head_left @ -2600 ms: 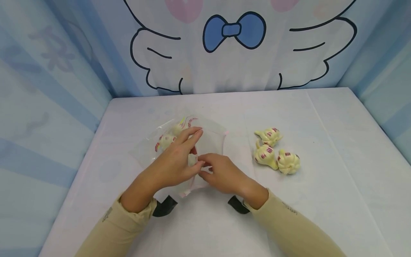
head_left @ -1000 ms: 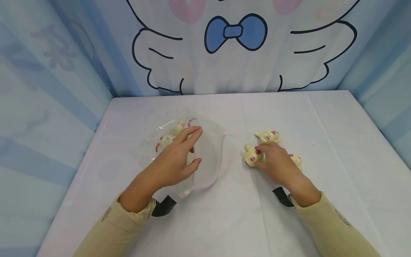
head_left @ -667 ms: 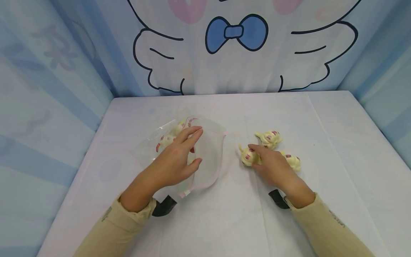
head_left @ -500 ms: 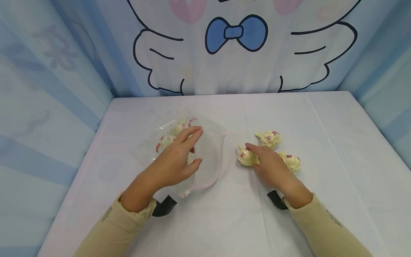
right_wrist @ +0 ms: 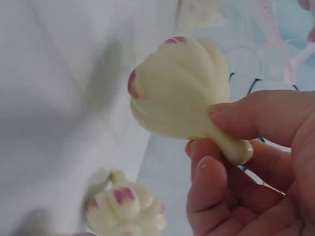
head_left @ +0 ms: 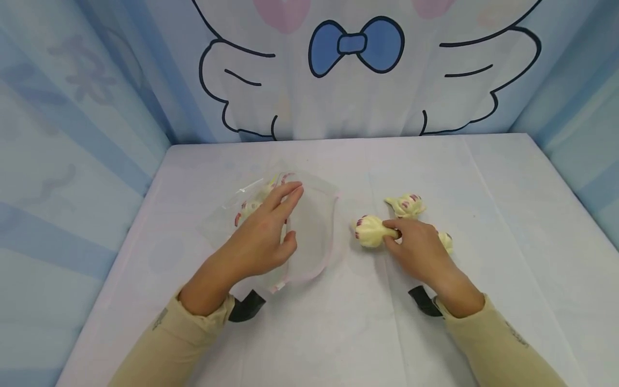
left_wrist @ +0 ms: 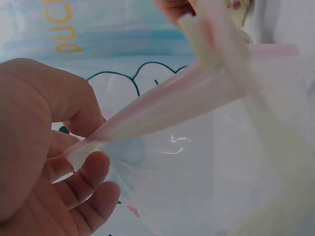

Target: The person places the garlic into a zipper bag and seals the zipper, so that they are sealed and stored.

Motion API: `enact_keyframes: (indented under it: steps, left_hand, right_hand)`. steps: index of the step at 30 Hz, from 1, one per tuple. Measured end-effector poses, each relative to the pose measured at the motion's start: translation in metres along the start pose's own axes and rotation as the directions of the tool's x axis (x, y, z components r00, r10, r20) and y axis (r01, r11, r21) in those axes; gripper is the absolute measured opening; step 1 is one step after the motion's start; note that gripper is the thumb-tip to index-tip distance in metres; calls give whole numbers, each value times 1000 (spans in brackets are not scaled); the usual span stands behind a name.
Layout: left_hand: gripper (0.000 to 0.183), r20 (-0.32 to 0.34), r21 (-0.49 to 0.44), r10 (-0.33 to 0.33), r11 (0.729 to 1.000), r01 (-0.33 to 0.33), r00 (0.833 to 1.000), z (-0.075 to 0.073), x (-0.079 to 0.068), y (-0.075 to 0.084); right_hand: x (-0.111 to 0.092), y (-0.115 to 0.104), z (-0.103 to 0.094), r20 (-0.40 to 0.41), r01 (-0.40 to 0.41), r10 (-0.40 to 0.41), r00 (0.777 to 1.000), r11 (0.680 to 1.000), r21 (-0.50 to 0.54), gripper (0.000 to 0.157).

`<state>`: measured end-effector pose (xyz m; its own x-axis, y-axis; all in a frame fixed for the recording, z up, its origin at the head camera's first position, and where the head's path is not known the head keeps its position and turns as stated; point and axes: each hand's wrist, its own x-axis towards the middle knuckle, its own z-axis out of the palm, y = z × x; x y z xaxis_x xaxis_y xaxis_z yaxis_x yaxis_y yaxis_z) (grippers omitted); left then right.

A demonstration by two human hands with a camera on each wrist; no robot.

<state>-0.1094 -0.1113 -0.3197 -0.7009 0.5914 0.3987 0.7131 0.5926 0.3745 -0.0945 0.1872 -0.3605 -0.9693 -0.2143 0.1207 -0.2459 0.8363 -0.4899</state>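
The garlic bulb [head_left: 369, 232] was pinched by its stem in the person's right grip [head_left: 420, 250], between the clear bag [head_left: 311, 231] and two other bulbs [head_left: 406, 206] on the table [head_left: 338, 333]. The left grip [head_left: 261, 234] pinched the bag's pink rim [left_wrist: 157, 103]; more bulbs [head_left: 249, 208] lay inside.
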Motion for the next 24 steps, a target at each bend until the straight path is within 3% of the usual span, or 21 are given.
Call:
enact_keyframes:
  steps: [7,15,19,24]
  left_hand:
    - [71,1,4,-7,1000,7,1000,-1,3,-1]
    - [72,4,8,-19,1000,19,1000,-1,5,0]
    - [72,18,7,-42,999,42,999,-1,6,1]
    - [72,36,-1,-61,998,61,997,-1,5,3]
  right_hand:
    - [-4,-6,-17,-171,36,-24,985,997,68,24]
    - [-8,-9,-24,-251,78,-47,967,990,115,24]
    - [-12,-13,-26,-335,191,-135,932,972,140,27]
    - [-13,-20,-26,-388,390,-316,866,912,126,34]
